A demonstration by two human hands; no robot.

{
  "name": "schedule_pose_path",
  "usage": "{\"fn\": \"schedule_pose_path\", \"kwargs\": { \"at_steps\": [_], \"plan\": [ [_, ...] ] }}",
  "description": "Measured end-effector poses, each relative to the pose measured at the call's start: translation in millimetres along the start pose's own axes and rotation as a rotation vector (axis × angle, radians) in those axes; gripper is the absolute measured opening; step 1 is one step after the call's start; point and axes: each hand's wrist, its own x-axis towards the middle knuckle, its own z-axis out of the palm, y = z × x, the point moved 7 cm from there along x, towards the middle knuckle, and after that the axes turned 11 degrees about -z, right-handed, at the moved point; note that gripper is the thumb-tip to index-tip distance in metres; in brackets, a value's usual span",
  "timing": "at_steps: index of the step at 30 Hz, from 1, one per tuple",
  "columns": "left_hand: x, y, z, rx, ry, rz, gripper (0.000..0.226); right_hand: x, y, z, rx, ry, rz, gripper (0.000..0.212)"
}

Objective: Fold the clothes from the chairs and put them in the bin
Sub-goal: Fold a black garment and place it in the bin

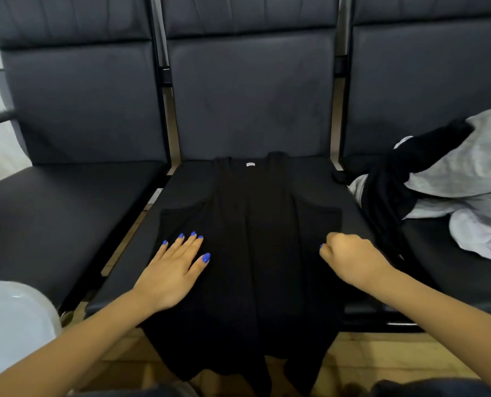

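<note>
On the middle chair seat (318, 179), a black sleeveless dress (250, 239) lies flat, neck away from the person, hem hanging off the front edge. It looks spread and smoothed, ready for its first fold. Left hand (172, 270) presses flat, fingers straight, holding nothing. Right hand (350, 259) has a curled grip that seems to pinch the fabric's side. Next move: carry that side across. Beyond the right hand, unfolded clothes (450, 190) wait.

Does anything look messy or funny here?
Yes. The black dress lies flat on the middle chair, but its hem hangs off the front edge. On the right chair, a heap of grey and black clothes sits crumpled, not folded yet.
</note>
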Motion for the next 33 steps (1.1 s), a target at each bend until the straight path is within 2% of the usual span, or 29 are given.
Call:
{"fn": "schedule_pose_path", "kwargs": {
  "at_steps": [3,5,6,8,10,12,14,15,16,19,24,30,33],
  "plan": [
    [2.0,-1.9,-0.4,0.002,-0.008,0.009,0.127,1.0,16.1,-6.4,0.547,0.129,0.175,0.027],
    [3.5,-3.2,-1.4,0.005,-0.019,0.020,0.119,-2.2,21.3,-0.3,0.946,0.133,0.304,0.025],
    [4.0,-3.9,-2.1,0.006,-0.025,0.027,0.115,-4.5,23.3,2.0,1.065,0.126,0.361,0.027],
    [4.2,-5.7,-3.4,0.008,-0.041,0.043,0.112,-8.2,35.4,2.4,1.141,0.159,0.450,0.031],
    [4.1,-8.2,-5.1,0.010,-0.051,0.058,0.113,-8.7,53.5,-2.9,1.083,0.236,0.477,0.029],
    [4.1,-11.1,-7.1,0.012,-0.058,0.062,0.114,-6.8,69.4,-14.4,0.825,0.284,0.391,0.025],
    [5.1,-14.5,-9.4,0.015,-0.057,0.060,0.116,-6.3,74.2,-24.5,0.557,0.268,0.271,0.032],
    [5.8,-16.5,-10.2,0.019,-0.054,0.058,0.116,-6.0,76.0,-26.0,0.499,0.251,0.239,0.035],
    [6.6,-18.6,-10.8,0.024,-0.053,0.056,0.115,-5.0,78.5,-26.0,0.480,0.232,0.226,0.035],
    [9.4,-26.7,-12.0,0.031,-0.056,0.061,0.109,-3.5,80.7,-24.5,0.432,0.163,0.225,0.015],
    [11.7,-34.4,-12.1,0.024,-0.061,0.095,0.102,-5.9,80.4,-26.0,0.402,0.129,0.181,0.028],
    [12.7,-37.2,-12.1,0.049,-0.091,0.122,0.102,-6.6,75.1,-44.1,0.295,0.264,0.068,0.028],
    [13.5,-39.0,-11.6,0.041,-0.092,0.127,0.103,-5.2,76.7,-39.8,0.309,0.213,0.050,0.031]
  ]
}}
